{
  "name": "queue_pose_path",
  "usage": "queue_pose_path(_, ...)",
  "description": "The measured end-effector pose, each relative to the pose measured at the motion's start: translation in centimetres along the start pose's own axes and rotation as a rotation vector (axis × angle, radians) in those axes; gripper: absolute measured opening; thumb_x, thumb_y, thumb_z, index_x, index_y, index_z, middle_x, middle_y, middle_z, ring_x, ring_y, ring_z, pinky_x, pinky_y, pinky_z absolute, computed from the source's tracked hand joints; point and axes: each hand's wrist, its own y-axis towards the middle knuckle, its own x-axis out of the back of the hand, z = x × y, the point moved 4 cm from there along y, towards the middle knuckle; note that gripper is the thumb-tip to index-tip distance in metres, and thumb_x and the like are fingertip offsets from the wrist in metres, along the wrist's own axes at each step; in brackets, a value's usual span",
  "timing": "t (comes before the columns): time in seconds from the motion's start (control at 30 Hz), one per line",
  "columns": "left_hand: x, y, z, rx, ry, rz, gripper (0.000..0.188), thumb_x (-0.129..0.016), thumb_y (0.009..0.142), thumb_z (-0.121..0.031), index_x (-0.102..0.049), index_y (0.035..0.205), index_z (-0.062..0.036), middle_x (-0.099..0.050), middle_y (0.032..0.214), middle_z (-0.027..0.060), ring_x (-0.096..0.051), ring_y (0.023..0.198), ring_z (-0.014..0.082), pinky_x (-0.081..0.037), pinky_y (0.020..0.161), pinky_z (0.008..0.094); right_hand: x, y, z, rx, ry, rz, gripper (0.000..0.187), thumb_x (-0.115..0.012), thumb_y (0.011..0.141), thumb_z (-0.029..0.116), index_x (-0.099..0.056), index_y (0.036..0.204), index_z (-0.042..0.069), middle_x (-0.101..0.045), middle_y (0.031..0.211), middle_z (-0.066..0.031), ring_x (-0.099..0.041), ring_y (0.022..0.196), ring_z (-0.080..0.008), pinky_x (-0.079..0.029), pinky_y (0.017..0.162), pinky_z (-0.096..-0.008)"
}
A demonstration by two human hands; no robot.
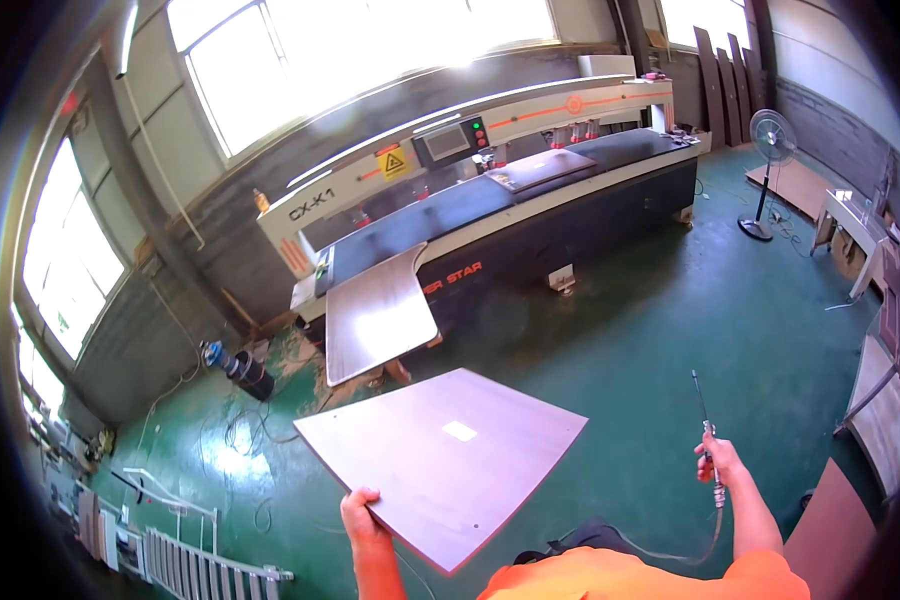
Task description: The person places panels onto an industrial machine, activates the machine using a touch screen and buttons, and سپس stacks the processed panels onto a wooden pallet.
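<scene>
A flat light wood-grain panel (425, 465) with a small white label (459, 431) is gripped at its near left edge by my left hand (362, 515). My thumb lies over the panel's top face, and the fingers beneath are hidden. Out to the right, my right hand (722, 462) is closed around an air blow gun (718, 494). Its thin nozzle points up and away from me, apart from the panel. From its lower end a hose (708, 546) curves back toward my body.
Ahead stands a long machine (560, 215) with a control screen; one panel (375, 315) juts off its left end and another (542, 170) lies on its bed. A standing fan (773, 135) is far right. A roller rack (205, 568) sits lower left, and boards (832, 525) lower right.
</scene>
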Motion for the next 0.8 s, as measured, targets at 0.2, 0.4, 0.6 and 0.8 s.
queue_pose_path(0.2, -15.6, 14.1, -0.8, 0.047, 0.026, 0.103, 0.049, -0.053, 0.062, -0.010, -0.054, 0.108, 0.0071, -0.061, 0.099, 0.0175, -0.060, 0.092, 0.0345, -0.049, 0.092, 0.0439, -2.8, 16.1, 12.3, 0.109, 0.034, -0.095, 0.052, -0.054, 0.093, 0.053, -0.055, 0.093, 0.001, -0.056, 0.057, -0.0083, -0.058, 0.043, -0.0216, -0.046, 0.038, -0.0356)
queue_pose_path(0.4, -23.2, 27.1, -2.1, -0.026, 0.028, -0.002, 0.052, -0.054, 0.062, -0.012, -0.053, 0.110, 0.0065, -0.061, 0.100, 0.0176, -0.060, 0.093, 0.0340, -0.049, 0.091, 0.0445, -18.0, 32.9, 33.1, 0.130, -0.197, 0.172, 0.048, -0.055, 0.093, 0.052, -0.056, 0.090, 0.004, -0.054, 0.056, -0.0041, -0.054, 0.043, -0.0158, -0.042, 0.039, -0.0319)
queue_pose_path(0.6, -26.7, 39.1, -6.7, -0.113, -0.082, -0.009, 0.062, -0.054, 0.061, -0.016, -0.050, 0.118, 0.0075, -0.060, 0.106, 0.0193, -0.060, 0.097, 0.0353, -0.049, 0.094, 0.0452, -38.4, 42.3, 47.0, 0.029, -0.535, 0.471, 0.040, -0.062, 0.091, 0.047, -0.061, 0.085, 0.007, -0.047, 0.056, 0.0007, -0.043, 0.044, -0.0093, -0.036, 0.041, -0.0253)
queue_pose_path(0.8, -27.2, 57.6, -9.5, -0.231, -0.010, -0.053, 0.055, -0.052, 0.063, -0.011, -0.053, 0.115, 0.0078, -0.061, 0.104, 0.0170, -0.061, 0.095, 0.0333, -0.050, 0.093, 0.0437, -48.2, 58.2, 53.0, -0.034, -0.549, 0.413, 0.040, -0.058, 0.093, 0.045, -0.061, 0.092, 0.005, -0.049, 0.059, -0.0009, -0.046, 0.047, -0.0103, -0.037, 0.042, -0.0253)
